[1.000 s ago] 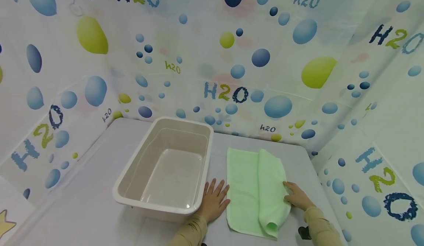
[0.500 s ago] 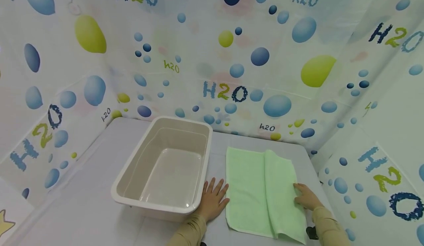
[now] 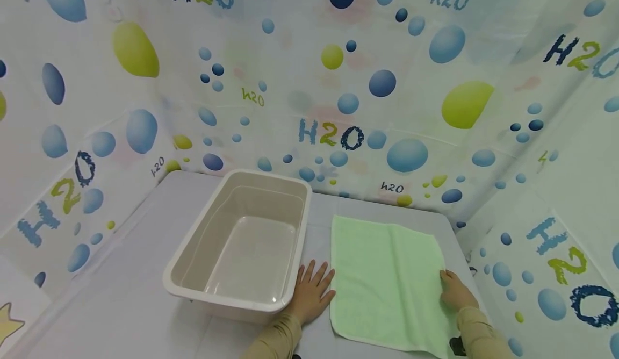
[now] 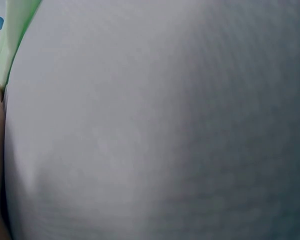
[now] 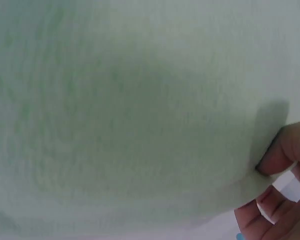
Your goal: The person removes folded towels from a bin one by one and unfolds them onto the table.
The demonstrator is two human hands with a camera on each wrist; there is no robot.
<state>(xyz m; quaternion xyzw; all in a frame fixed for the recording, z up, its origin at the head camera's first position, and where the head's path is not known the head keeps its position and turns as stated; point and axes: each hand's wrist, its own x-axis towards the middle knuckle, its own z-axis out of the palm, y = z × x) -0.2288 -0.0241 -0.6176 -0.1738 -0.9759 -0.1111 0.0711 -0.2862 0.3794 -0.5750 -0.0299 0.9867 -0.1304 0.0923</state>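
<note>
A light green towel lies spread on the table to the right of a beige plastic basin. My right hand pinches the towel's right edge. In the right wrist view the thumb presses on top of the towel while the other fingers sit under its edge. My left hand lies flat with fingers spread, between the basin's right side and the towel's left edge. The left wrist view shows mostly pale tabletop, with a strip of green towel at the upper left.
The white-covered table runs out to the left of the basin. Behind it and on both sides hang white curtains printed with blue and green drops and H2O lettering. A small dark object sits beneath the right wrist.
The right hand has moved to the right, drawing the folded-over half of the towel out until the towel lies open. The left hand and basin have stayed in place.
</note>
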